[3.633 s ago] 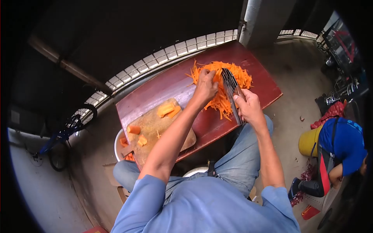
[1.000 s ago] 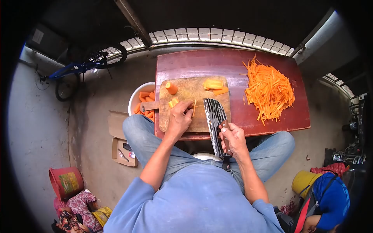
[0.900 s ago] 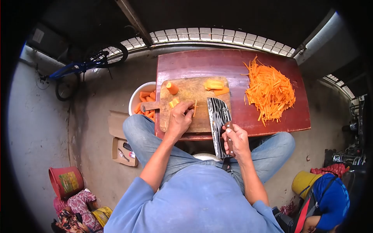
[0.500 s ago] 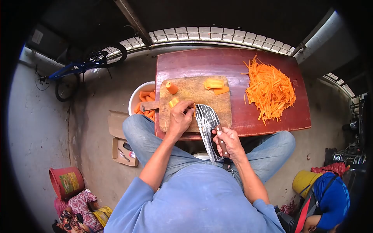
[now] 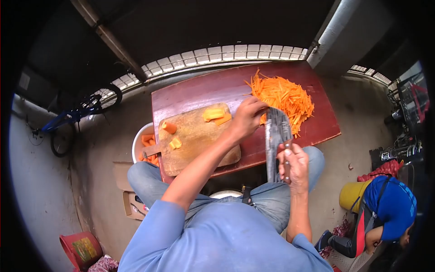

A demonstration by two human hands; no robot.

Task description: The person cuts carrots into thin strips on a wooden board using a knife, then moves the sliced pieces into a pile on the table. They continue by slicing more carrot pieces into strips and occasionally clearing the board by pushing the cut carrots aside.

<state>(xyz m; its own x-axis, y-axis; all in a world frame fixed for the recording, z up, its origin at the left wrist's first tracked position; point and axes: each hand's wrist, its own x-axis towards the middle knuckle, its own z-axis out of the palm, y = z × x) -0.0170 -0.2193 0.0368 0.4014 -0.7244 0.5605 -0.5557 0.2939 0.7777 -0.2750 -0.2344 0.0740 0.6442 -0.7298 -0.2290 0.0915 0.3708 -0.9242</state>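
My right hand (image 5: 293, 167) grips the brown handle of a broad cleaver (image 5: 276, 136), its blade pointing away from me past the table's near edge. Close to the blade's far end, my left hand (image 5: 247, 119) has its fingers pinched together; what they hold, if anything, is hidden. Just beyond them lies a heap of shredded carrot (image 5: 285, 97) on the red table (image 5: 181, 97). On the wooden cutting board (image 5: 195, 156), to the left, are a carrot stub (image 5: 169, 127), a small carrot chunk (image 5: 175, 143) and some carrot slices (image 5: 217, 115).
A white bucket (image 5: 135, 144) of carrot pieces stands left of the table. A cardboard box (image 5: 131, 204) lies on the floor nearby. At lower right a person in blue (image 5: 389, 204) bends beside a yellow bucket (image 5: 352, 196). A bicycle (image 5: 74, 115) leans at the left wall.
Both hands and the cleaver have moved right, off the cutting board and over toward the shredded carrot heap. The view has shifted to the right.
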